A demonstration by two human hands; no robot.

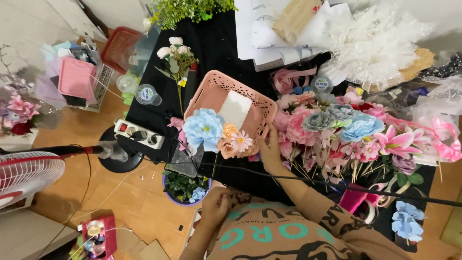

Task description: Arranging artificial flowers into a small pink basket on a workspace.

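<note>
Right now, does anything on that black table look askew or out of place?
Yes. The pink basket sits tilted rather than flat, propped among artificial flowers, with a white foam block inside. The right hand rests at its lower edge.

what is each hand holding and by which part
The left hand holds the small bunch of flowers low on its stems. The right hand rests at the flower heads; its grip cannot be told.

Brown long-sleeved top, teal block lettering across chest, black lettering along right sleeve (332,216); both hands bare, no gloves.
</note>
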